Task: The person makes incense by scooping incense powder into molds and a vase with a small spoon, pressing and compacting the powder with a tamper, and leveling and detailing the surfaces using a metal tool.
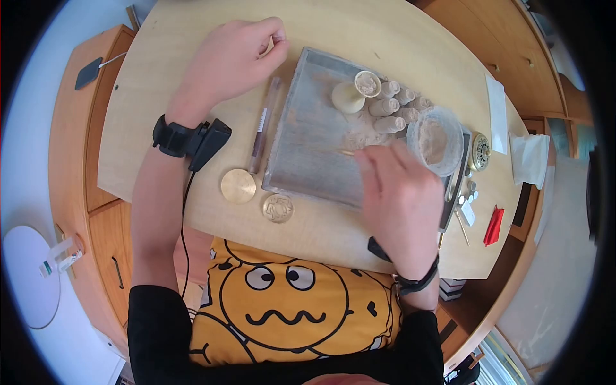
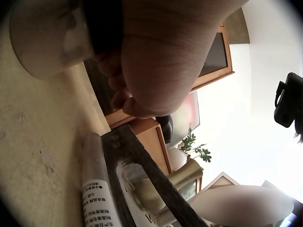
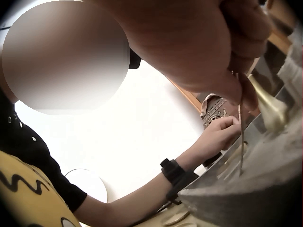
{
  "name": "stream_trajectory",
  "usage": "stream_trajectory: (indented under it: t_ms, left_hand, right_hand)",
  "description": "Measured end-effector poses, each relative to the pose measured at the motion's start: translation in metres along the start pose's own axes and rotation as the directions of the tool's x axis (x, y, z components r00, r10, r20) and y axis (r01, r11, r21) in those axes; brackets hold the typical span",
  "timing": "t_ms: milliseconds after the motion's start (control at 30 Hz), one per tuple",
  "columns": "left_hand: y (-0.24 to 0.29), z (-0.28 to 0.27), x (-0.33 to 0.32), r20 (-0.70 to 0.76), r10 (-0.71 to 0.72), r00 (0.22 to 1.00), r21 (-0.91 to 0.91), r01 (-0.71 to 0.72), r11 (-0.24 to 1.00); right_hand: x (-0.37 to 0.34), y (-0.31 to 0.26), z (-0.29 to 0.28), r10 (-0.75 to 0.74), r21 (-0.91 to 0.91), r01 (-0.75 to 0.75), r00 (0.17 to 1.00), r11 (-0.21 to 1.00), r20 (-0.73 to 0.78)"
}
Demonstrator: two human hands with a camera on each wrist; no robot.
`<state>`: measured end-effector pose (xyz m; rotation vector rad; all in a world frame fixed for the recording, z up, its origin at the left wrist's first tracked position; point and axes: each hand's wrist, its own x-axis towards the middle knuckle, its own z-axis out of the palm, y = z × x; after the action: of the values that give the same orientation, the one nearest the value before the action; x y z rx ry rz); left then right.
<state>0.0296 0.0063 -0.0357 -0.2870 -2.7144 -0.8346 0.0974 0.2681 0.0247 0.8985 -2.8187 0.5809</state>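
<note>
My right hand (image 1: 404, 199) pinches a thin brass-coloured rod (image 3: 241, 137) between thumb and fingertips, its lower end down at the grey tray (image 1: 301, 154). My left hand (image 1: 234, 61) lies loosely curled beyond the tray's left side. Beneath it, the left wrist view shows a clear jar (image 2: 52, 42) with brown contents and a black lid (image 2: 102, 26); the hand rests over the lid. On the tray, a pale gold vase-like vessel (image 1: 346, 99) has powder in its flared mouth. Several small powder-coated bottles (image 1: 385, 107) cluster beside it, with loose powder (image 1: 366, 138) nearby.
A translucent tub (image 1: 436, 138) of powder stands at the tray's right edge. Left of the tray lie a labelled tube (image 1: 260, 128), a plain brass disc (image 1: 238, 186) and an openwork disc (image 1: 278, 208). A round openwork piece (image 1: 480, 151) and red cloth (image 1: 493, 226) are at right.
</note>
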Motion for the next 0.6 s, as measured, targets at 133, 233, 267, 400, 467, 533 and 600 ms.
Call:
stream_trajectory:
  t_ms: [133,233,267,400,467,533,600]
  left_hand:
    - [-0.001,0.001,-0.002,-0.007,0.023,1.000,-0.007,-0.023,1.000]
    - [0.001,0.000,-0.001,0.024,-0.012,1.000,-0.017,0.012,1.000]
    - [0.001,0.001,-0.001,0.028,-0.012,1.000,-0.017,0.012,1.000]
    - [0.001,-0.001,-0.001,0.011,-0.009,1.000,-0.006,0.009,1.000]
    - [0.000,0.000,0.000,0.018,-0.008,1.000,-0.003,0.008,1.000]
    - [-0.001,0.001,-0.001,-0.013,0.014,1.000,-0.001,-0.014,1.000]
    - [-0.003,0.003,-0.003,-0.008,0.017,1.000,-0.020,-0.017,1.000]
  right_hand:
    - [0.003,0.006,-0.003,-0.049,-0.063,0.044,0.996,0.997,-0.081]
    - [0.007,-0.004,0.004,-0.094,-0.044,0.091,0.992,0.995,-0.083]
    - [0.008,-0.005,0.007,-0.091,-0.042,0.088,0.992,0.995,-0.082]
    - [0.013,-0.010,0.011,-0.065,-0.056,0.062,0.997,0.997,-0.049]
    - [0.015,-0.011,0.011,-0.029,-0.040,0.027,0.999,0.999,-0.030]
    - [0.016,-0.012,0.014,-0.073,-0.056,0.071,0.997,0.996,-0.033]
    - [0.019,-0.015,0.017,-0.106,-0.064,0.102,0.993,0.993,-0.057]
